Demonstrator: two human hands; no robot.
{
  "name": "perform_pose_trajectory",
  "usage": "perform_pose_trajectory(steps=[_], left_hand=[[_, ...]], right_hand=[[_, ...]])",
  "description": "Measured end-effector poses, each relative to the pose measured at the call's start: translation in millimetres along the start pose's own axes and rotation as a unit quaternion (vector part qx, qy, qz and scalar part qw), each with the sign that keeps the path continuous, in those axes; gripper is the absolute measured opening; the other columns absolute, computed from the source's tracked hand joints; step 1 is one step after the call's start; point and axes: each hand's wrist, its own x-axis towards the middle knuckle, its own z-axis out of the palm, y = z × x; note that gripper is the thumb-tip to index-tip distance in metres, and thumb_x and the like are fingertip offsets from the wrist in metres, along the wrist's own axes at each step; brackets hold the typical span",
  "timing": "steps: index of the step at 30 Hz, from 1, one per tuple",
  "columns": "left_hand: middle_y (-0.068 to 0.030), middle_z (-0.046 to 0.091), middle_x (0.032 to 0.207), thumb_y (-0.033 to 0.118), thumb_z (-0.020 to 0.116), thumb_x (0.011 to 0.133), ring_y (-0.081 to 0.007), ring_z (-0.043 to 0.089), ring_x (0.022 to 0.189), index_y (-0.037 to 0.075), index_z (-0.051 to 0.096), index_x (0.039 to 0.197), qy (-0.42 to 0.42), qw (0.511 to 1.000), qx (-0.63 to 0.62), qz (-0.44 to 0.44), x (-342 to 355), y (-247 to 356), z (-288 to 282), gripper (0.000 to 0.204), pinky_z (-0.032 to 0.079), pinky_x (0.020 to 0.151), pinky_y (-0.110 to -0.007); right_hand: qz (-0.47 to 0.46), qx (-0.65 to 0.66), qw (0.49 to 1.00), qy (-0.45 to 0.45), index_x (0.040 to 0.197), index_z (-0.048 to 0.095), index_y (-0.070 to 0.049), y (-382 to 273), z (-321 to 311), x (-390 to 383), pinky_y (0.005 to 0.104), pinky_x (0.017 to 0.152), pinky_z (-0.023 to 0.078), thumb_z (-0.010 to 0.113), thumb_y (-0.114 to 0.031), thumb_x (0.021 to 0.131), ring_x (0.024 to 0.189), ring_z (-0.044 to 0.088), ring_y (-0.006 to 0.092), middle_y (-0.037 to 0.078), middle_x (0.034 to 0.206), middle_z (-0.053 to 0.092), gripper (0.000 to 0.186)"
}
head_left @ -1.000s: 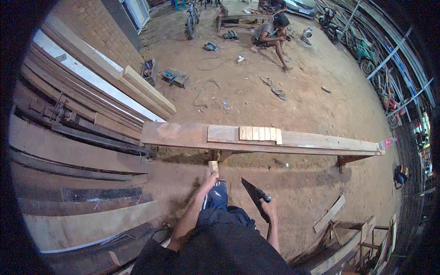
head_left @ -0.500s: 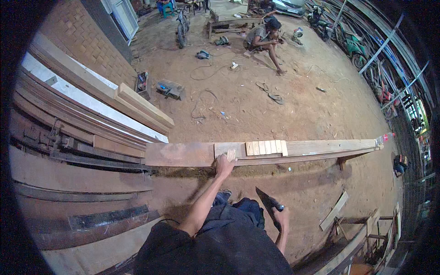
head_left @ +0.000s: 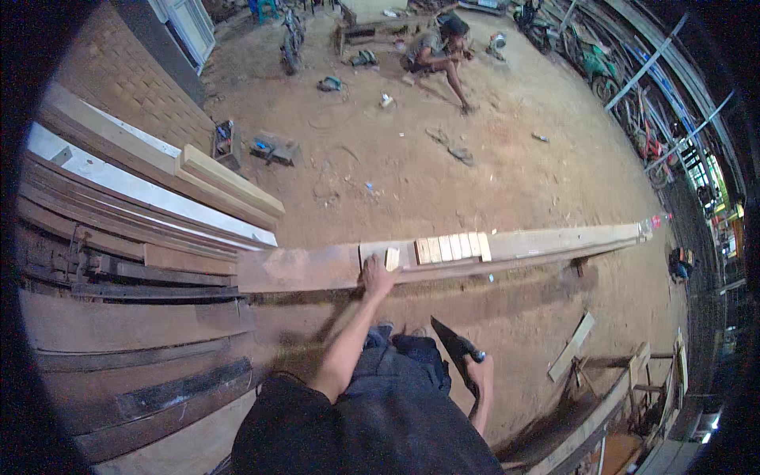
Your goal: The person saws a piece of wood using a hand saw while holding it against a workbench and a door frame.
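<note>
My left hand [head_left: 380,279] is at the near edge of a long wooden beam [head_left: 305,269], its fingers closed against a small pale wood block [head_left: 393,258]. That block rests on a short flat board [head_left: 370,252] lying on the beam. Just right of it, several similar cut blocks [head_left: 451,248] lie side by side in a row. Lower down, away from the beam, my right hand [head_left: 480,372] grips the handle of a handsaw [head_left: 450,339]. The saw's dark blade points up and left, beside my legs.
Stacked planks [head_left: 134,317] fill the left side. Across the dirt floor sit a person [head_left: 439,55], a toolbox [head_left: 275,150], a power tool [head_left: 331,84] and sandals [head_left: 451,146]. A wooden frame [head_left: 602,427] stands at lower right, near a loose board [head_left: 570,346].
The whole view has shifted, so the scene sits slightly higher and further left. The small block at my left hand now appears more upright. My right hand still holds the handsaw low.
</note>
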Motion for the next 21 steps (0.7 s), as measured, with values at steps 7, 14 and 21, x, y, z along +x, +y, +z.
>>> perform_pose_trajectory(steps=[7, 14, 21], left_hand=[[-0.0262, 0.046, 0.145, 0.040, 0.087, 0.071, -0.0423, 0.046, 0.135, -0.002, 0.036, 0.149, -0.115, 0.978, -0.006, 0.174, 16, 1, -50, 0.102, 0.042, 0.112, -0.047], [-0.0230, 0.048, 0.143, 0.028, 0.087, 0.065, -0.0403, 0.049, 0.132, 0.000, 0.039, 0.148, -0.153, 0.950, 0.034, 0.269, 33, 2, -50, 0.100, 0.044, 0.111, -0.047], [-0.0228, 0.050, 0.142, 0.025, 0.087, 0.061, -0.0391, 0.050, 0.131, -0.002, 0.042, 0.145, -0.191, 0.937, 0.039, 0.289, 51, 14, -38, 0.100, 0.042, 0.112, -0.045]], right_hand=[[0.059, 0.031, 0.998, 0.002, 0.099, 0.065, 0.013, -4, -11, -13, 0.0446, 0.074, 0.053, 0.078, -0.028, 0.080, 0.086, 0.071, 0.0326, 0.029, 0.088, 0.070, 0.047], [0.075, 0.032, 0.996, 0.035, 0.101, 0.065, 0.013, -27, -20, -27, 0.0434, 0.075, 0.054, 0.078, -0.027, 0.081, 0.088, 0.071, 0.0340, 0.029, 0.093, 0.070, 0.046], [0.055, 0.030, 0.997, 0.055, 0.086, 0.067, 0.010, 11, -3, -13, 0.0421, 0.066, 0.052, 0.078, -0.026, 0.081, 0.071, 0.068, 0.0281, 0.021, 0.074, 0.068, 0.037]])
